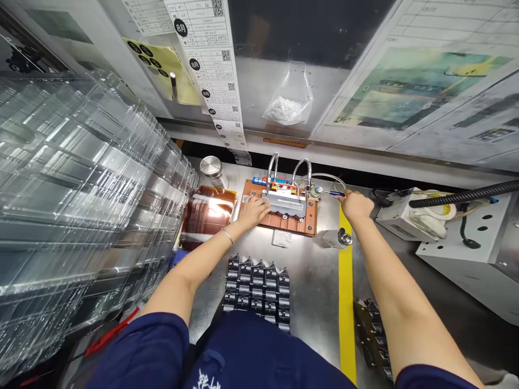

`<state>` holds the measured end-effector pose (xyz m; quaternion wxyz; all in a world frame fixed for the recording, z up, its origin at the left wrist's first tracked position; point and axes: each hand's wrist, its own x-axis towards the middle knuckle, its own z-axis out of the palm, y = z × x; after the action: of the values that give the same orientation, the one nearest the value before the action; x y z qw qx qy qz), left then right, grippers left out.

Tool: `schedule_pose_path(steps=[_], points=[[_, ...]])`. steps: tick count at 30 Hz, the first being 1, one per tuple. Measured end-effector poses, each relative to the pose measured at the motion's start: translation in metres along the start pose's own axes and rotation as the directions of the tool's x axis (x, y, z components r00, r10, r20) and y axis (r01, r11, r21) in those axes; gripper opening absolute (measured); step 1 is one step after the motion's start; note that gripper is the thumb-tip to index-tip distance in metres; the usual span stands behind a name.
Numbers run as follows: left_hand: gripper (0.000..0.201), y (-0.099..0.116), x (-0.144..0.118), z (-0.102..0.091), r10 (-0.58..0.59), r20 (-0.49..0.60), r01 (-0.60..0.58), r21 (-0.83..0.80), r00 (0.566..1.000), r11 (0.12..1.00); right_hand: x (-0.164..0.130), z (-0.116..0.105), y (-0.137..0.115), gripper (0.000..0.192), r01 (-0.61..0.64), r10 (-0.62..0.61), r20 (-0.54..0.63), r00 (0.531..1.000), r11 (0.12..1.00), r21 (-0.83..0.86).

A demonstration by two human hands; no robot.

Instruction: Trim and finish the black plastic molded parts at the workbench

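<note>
An orange-brown fixture plate (284,222) lies at the back of the steel bench, with a grey metal block (286,203) on top and two bent metal tubes rising behind it. My left hand (252,209) rests flat on the plate's left side, fingertips touching the grey block. My right hand (356,205) is shut on a blue-handled tool (333,193) whose tip points at the fixture's right end. A tray of black moulded parts (258,289) sits close to my body.
A tall stack of clear plastic trays (81,194) fills the left side. An amber tray (206,216) and a round metal tin (212,168) lie left of the fixture. A small grey block (335,237), yellow floor-tape stripe (346,292), white boxes (466,243) and more black parts (373,335) lie to the right.
</note>
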<state>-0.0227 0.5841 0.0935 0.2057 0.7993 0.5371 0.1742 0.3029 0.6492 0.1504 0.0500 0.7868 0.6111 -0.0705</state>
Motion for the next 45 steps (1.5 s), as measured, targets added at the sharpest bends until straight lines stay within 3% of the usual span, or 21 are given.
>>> schedule_pose_path(steps=[3, 6, 9, 12, 14, 16, 17, 20, 23, 25, 26, 28, 29, 30, 31, 33, 35, 37, 39, 42, 45], points=[[0.038, 0.005, 0.005, -0.005, -0.238, -0.066, 0.235, -0.05, 0.969, 0.971, -0.022, 0.006, -0.024, 0.036, -0.084, 0.097, -0.037, 0.995, 0.964, 0.253], [0.048, 0.02, 0.004, -0.01, -0.451, -0.043, 0.447, -0.086, 0.891, 0.891, -0.068, 0.028, -0.054, 0.037, -0.003, -0.014, 0.029, 0.999, 0.858, 0.514], [0.057, 0.04, -0.015, -0.013, -0.523, 0.036, 0.522, -0.157, 0.852, 0.839, -0.12, 0.05, -0.068, 0.051, 0.01, -0.037, 0.032, 0.999, 0.793, 0.609], [0.062, 0.057, -0.058, -0.013, -0.525, 0.022, 0.505, -0.308, 0.851, 0.806, -0.168, 0.061, -0.059, 0.058, 0.032, -0.069, 0.013, 0.997, 0.606, 0.795], [0.055, 0.065, -0.092, -0.013, -0.446, -0.101, 0.381, -0.376, 0.889, 0.844, -0.193, 0.06, -0.047, 0.053, 0.065, -0.111, -0.013, 0.994, 0.485, 0.872], [0.041, 0.073, -0.123, -0.016, -0.26, -0.3, 0.148, -0.35, 0.918, 0.925, -0.212, 0.053, -0.039, 0.045, 0.11, -0.169, -0.038, 0.985, 0.442, 0.89], [0.036, 0.076, -0.136, -0.02, -0.138, -0.395, 0.013, -0.304, 0.908, 0.952, -0.219, 0.048, -0.037, 0.041, 0.131, -0.193, -0.049, 0.98, 0.437, 0.89], [0.037, 0.088, -0.16, -0.034, 0.187, -0.555, -0.317, -0.147, 0.81, 0.937, -0.238, 0.029, -0.044, 0.037, 0.14, -0.233, -0.013, 0.972, 0.541, 0.829], [0.039, 0.1, -0.173, -0.048, 0.362, -0.563, -0.456, -0.031, 0.743, 0.889, -0.269, 0.011, -0.067, 0.029, 0.126, -0.281, 0.087, 0.956, 0.659, 0.741], [0.036, 0.104, -0.18, -0.054, 0.424, -0.543, -0.484, 0.037, 0.725, 0.874, -0.298, 0.0, -0.086, 0.02, 0.189, -0.422, 0.117, 0.899, 0.615, 0.765], [0.034, 0.104, -0.184, -0.057, 0.441, -0.53, -0.485, 0.063, 0.725, 0.872, -0.313, -0.006, -0.094, 0.018, 0.22, -0.532, 0.13, 0.837, 0.544, 0.81], [0.03, 0.101, -0.193, -0.07, 0.447, -0.5, -0.462, 0.101, 0.742, 0.881, -0.337, -0.016, -0.104, 0.028, 0.163, -0.737, 0.154, 0.659, 0.34, 0.926], [0.028, 0.098, -0.197, -0.082, 0.44, -0.485, -0.44, 0.121, 0.756, 0.89, -0.344, -0.021, -0.105, 0.036, 0.089, -0.8, 0.148, 0.582, 0.244, 0.966], [0.027, 0.094, -0.202, -0.098, 0.427, -0.476, -0.408, 0.15, 0.769, 0.901, -0.347, -0.024, -0.104, 0.044, 0.01, -0.826, 0.14, 0.545, 0.174, 0.985], [0.028, 0.091, -0.208, -0.12, 0.409, -0.478, -0.364, 0.19, 0.777, 0.912, -0.347, -0.025, -0.101, 0.05, -0.05, -0.824, 0.137, 0.55, 0.131, 0.99], [0.031, 0.086, -0.221, -0.177, 0.347, -0.526, -0.216, 0.296, 0.777, 0.93, -0.336, -0.022, -0.093, 0.055, -0.094, -0.747, 0.152, 0.647, 0.12, 0.988], [0.035, 0.085, -0.236, -0.244, 0.237, -0.624, 0.028, 0.384, 0.744, 0.923, -0.319, -0.013, -0.086, 0.057, -0.091, -0.629, 0.185, 0.755, 0.179, 0.98], [0.039, 0.087, -0.251, -0.307, 0.094, -0.734, 0.309, 0.393, 0.673, 0.866, -0.305, -0.002, -0.081, 0.058, -0.081, -0.558, 0.211, 0.803, 0.249, 0.965], [0.044, 0.084, -0.26, -0.354, -0.046, -0.802, 0.531, 0.35, 0.596, 0.772, -0.295, 0.009, -0.077, 0.057, -0.074, -0.549, 0.234, 0.802, 0.298, 0.952], [0.045, 0.066, -0.261, -0.387, -0.22, -0.82, 0.725, 0.301, 0.529, 0.619, -0.288, 0.02, -0.077, 0.054, -0.041, -0.579, 0.253, 0.776, 0.353, 0.935], [0.052, 0.044, -0.253, -0.39, -0.417, -0.692, 0.767, 0.318, 0.589, 0.557, -0.28, 0.024, -0.082, 0.05, 0.073, -0.642, 0.228, 0.732, 0.407, 0.911]])
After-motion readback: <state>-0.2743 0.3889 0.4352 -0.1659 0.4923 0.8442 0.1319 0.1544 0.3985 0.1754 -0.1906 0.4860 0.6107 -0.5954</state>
